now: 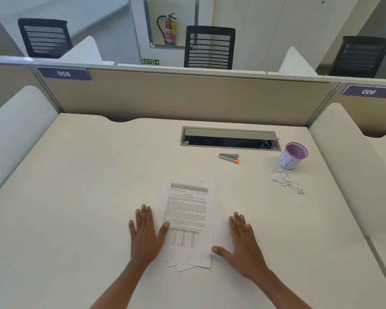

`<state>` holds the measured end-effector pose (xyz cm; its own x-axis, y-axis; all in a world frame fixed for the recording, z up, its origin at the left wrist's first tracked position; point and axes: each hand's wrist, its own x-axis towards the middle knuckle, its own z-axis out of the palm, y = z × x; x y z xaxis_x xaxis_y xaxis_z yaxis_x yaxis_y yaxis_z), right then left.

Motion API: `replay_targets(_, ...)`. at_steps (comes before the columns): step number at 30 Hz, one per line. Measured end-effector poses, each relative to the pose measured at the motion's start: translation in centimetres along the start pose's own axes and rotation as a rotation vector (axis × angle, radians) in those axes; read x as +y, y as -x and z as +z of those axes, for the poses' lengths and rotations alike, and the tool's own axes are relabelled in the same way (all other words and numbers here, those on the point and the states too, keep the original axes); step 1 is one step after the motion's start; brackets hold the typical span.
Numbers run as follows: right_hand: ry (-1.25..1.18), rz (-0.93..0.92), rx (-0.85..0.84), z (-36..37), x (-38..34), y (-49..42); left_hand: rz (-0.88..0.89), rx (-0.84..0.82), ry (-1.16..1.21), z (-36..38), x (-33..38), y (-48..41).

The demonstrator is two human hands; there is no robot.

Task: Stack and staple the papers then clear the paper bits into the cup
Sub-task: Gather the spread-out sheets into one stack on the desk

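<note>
A loose pile of printed papers [188, 210] lies askew on the white desk [76, 197], corners fanned out at the bottom. My left hand [146, 233] rests flat at the pile's left edge, thumb on the top sheet. My right hand [243, 239] lies flat on the pile's right side, fingers spread. A grey stapler with orange tips [229, 158] sits beyond the papers, apart from both hands. At the far right stands a purple mesh cup [292, 155] with a white label marked N. Small white paper bits [284, 180] are scattered just in front of the cup.
An open cable hatch [230, 139] is set into the desk behind the stapler. A beige partition [187, 99] closes the back, and rounded white dividers [343, 157] flank both sides. Black office chairs stand beyond the partition.
</note>
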<state>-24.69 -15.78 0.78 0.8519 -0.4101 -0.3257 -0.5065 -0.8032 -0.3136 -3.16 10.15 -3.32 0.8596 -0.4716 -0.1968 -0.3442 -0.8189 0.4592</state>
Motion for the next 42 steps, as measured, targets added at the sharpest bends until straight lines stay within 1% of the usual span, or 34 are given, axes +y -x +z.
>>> replay_targets(2,0.051,0.007,-0.018,0.4,0.7,0.8,-0.003,0.007,-0.049,0.6,-0.4,1.8)
replay_targets(6,0.077,-0.009,-0.045,1.3,1.0,1.8,0.01,-0.014,-0.089,1.9,1.0,4.6)
replay_targets(10,0.074,-0.022,-0.05,1.6,-0.4,2.1,0.012,-0.045,-0.039,3.1,2.9,5.8)
replay_targets(14,0.004,-0.018,-0.05,2.0,-1.7,2.0,0.046,-0.078,-0.021,3.7,4.0,6.5)
replay_targets(17,-0.039,0.005,-0.043,2.1,-1.8,1.9,0.067,-0.066,0.05,3.6,4.0,6.7)
replay_targets(19,-0.055,0.025,-0.043,2.0,-1.6,2.1,0.043,-0.032,0.101,3.3,3.4,6.5)
replay_targets(22,0.001,0.029,-0.06,2.1,-0.9,2.2,-0.004,-0.005,0.118,2.4,2.4,5.3)
replay_targets(26,0.015,0.007,-0.04,2.4,-0.2,1.8,0.009,-0.033,0.046,1.2,2.0,3.0)
replay_targets(29,0.022,0.0,-0.036,2.0,-0.3,1.3,0.01,-0.091,0.01,0.4,2.0,1.8)
replay_targets(34,0.031,0.003,-0.031,0.9,-0.2,0.1,0.039,-0.11,0.01,0.0,1.6,1.2)
replay_targets(38,0.003,0.033,0.031,0.3,-0.8,0.4,0.095,-0.099,0.012,0.2,1.0,1.5)
replay_targets(42,-0.121,0.137,0.173,0.4,-2.7,1.6,0.25,-0.083,-0.116,0.7,1.8,2.9)
